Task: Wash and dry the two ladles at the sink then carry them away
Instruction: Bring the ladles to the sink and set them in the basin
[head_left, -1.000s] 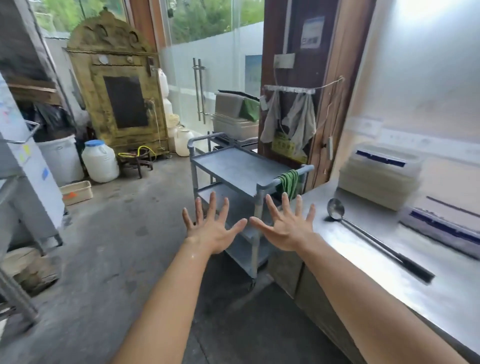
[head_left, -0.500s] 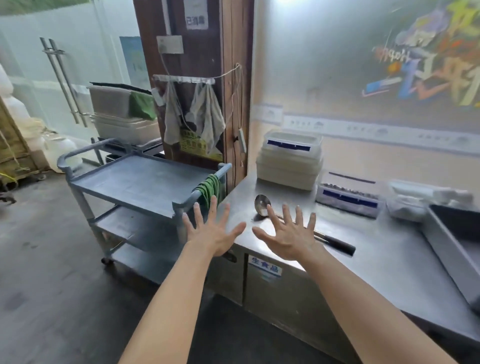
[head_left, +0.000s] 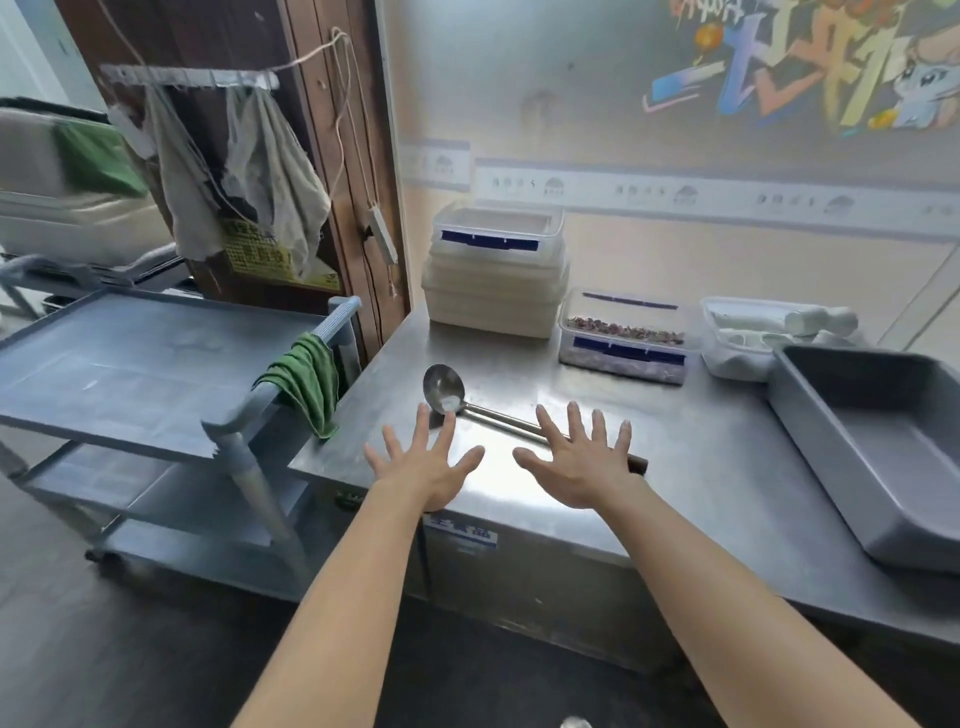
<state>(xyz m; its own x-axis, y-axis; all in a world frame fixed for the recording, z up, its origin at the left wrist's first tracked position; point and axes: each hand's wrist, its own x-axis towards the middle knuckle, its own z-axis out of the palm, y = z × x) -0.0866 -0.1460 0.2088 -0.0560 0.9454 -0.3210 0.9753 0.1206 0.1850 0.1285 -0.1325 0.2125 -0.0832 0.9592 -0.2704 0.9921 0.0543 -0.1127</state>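
We find one ladle (head_left: 444, 388) lying flat on the stainless steel counter (head_left: 717, 467), bowl up and toward the left end, near the counter's front edge. Its metal shaft runs rightward and passes behind the right hand (head_left: 579, 467); the dark grip end shows just beyond that hand's wrist side.

Both hands are stretched out over the counter, palms down, fingers straight and spread apart, holding nothing. The left hand (head_left: 423, 467) has its fingertips close to the ladle bowl; we cannot tell whether they touch it. We cannot tell either whether the right hand rests on the shaft.

At the back of the counter stand a stack of lidded plastic containers (head_left: 493, 280) and, to their right, a clear container with dark contents (head_left: 623, 338). A deep metal tray (head_left: 883, 457) sits at the right end. A grey utility cart (head_left: 130, 374) stands against the counter's left end, with a green cloth (head_left: 306, 382) draped over its handle.
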